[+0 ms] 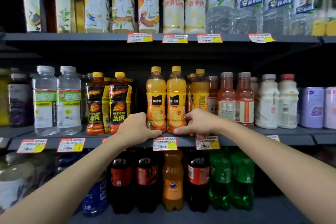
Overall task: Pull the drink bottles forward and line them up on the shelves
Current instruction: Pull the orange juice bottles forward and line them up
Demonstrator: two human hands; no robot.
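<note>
Two orange juice bottles with yellow caps stand side by side at the front edge of the middle shelf [127, 142]. My left hand [135, 127] grips the base of the left orange juice bottle [156, 96]. My right hand [197, 122] grips the base of the right orange juice bottle [176, 96], thumb along its foot. More orange juice bottles [200, 89] stand further back to the right.
Black Hi-Tiger bottles [119, 103] stand left of the juice and red juice bottles [234, 100] to the right. The top shelf [91, 36] holds tea and water bottles. Cola, a Fanta bottle [172, 180] and green soda bottles fill the shelf below. Price tags hang on the shelf edges.
</note>
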